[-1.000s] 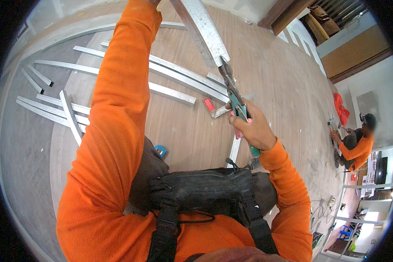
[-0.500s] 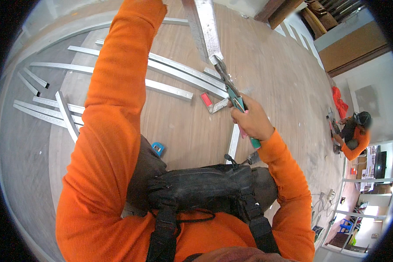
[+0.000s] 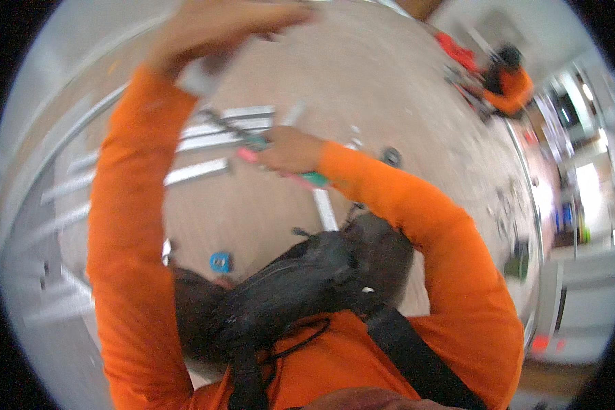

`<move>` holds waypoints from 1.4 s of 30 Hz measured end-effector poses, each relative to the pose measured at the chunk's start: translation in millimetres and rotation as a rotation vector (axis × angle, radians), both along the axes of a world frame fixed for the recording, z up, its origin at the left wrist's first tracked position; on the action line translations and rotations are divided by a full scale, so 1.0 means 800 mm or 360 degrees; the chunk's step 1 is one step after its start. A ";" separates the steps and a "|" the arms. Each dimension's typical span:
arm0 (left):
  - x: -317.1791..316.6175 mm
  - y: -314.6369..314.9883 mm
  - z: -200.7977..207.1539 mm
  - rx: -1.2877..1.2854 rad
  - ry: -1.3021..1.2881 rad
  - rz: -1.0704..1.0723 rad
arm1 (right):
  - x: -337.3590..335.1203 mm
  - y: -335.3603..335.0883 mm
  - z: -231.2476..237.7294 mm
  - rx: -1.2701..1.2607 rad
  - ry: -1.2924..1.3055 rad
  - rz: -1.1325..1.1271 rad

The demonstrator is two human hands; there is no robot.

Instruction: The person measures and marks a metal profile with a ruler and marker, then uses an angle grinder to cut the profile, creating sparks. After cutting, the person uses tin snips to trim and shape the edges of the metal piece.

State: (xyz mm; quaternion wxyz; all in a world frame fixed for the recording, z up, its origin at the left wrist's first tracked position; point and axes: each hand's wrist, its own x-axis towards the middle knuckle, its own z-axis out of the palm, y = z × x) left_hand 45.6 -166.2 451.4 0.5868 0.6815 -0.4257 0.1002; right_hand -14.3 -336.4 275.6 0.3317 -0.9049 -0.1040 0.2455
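Over the floor (image 3: 369,75), the left sleeve (image 3: 130,219) blocks some metal strips (image 3: 201,170); I cannot tell the left hand (image 3: 229,26) grip, but the right hand (image 3: 290,150) is closed around snips (image 3: 314,179).

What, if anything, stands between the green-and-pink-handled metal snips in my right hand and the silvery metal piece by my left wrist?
Nothing visible. The snips in your right hand end just below the metal piece in this view; blur hides whether they touch.

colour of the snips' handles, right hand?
Snips' handles: green and pink, motion-blurred; best seen in the head view.
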 end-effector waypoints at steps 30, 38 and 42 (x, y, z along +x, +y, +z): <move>0.185 0.414 -0.031 -0.1433 0.0153 -0.0524 | -0.040 -0.018 0.033 0.0736 0.0000 0.0066; 0.099 0.312 -0.013 -0.1868 0.0186 -0.0371 | -0.046 -0.008 0.051 0.0533 -0.0342 0.0252; 0.098 0.296 -0.004 -0.1801 0.0176 -0.0485 | -0.049 -0.008 0.057 0.0474 -0.0394 0.0242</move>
